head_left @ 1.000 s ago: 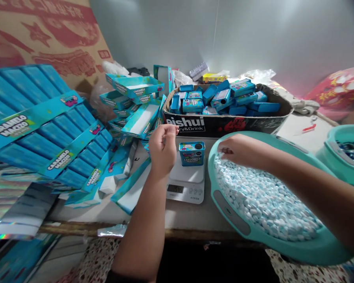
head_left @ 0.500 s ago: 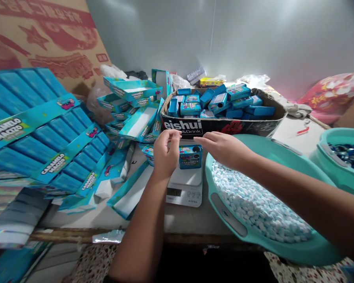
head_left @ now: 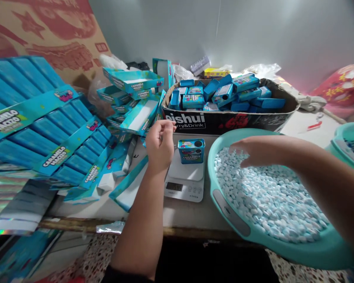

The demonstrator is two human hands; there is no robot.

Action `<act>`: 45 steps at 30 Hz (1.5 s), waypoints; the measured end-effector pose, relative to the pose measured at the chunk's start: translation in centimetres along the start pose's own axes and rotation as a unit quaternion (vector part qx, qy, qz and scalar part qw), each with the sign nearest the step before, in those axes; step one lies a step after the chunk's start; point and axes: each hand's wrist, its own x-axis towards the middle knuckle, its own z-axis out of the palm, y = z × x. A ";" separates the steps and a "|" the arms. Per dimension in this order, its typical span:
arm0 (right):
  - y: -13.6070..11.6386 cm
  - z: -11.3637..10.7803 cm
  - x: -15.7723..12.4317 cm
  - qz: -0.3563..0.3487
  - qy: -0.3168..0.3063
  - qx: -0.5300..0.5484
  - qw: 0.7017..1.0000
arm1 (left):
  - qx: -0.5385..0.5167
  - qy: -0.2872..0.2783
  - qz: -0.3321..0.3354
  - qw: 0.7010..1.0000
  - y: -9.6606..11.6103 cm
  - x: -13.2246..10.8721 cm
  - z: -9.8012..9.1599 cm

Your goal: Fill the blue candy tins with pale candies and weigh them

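Wall behind your table: plain grey, and the table (head_left: 191,218) has a pale top with a worn front edge.
Carton: far left, a brown cardboard carton (head_left: 61,33) with red print leans at the back.
Packs: before it, blue packs (head_left: 53,129) marked CARAMELO MACIZO are piled in slanted rows.
Trays: next come open cardboard display trays (head_left: 140,85), heaped loosely one over another.
Left hand: your left hand (head_left: 160,144) is raised just beside the scale, fingers curled and thumb pressed against them; I cannot tell if something small is pinched there.
Scale: your white digital scale (head_left: 177,171) lies flat, its display too blurred for reading.
Tin: one blue CARAMELO MACIZO tin (head_left: 191,153) stands upright on the scale, between your hands and touched by neither.
Black box: behind, a low black box (head_left: 238,122) is filled with similar tins (head_left: 221,94).
Basin: a turquoise basin (head_left: 211,173) holds many white and pale-blue candies (head_left: 271,204).
Right hand: your right hand (head_left: 250,151) is over these candies, slightly blurred, thumb and fingers spread apart.
Second basin: far right, another turquoise basin (head_left: 339,143) is partly cut off.
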 end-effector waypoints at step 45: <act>-0.9 1.4 0.1 -0.082 0.028 -0.010 0.996 | 0.186 -0.063 0.078 0.978 0.4 -0.1 -0.3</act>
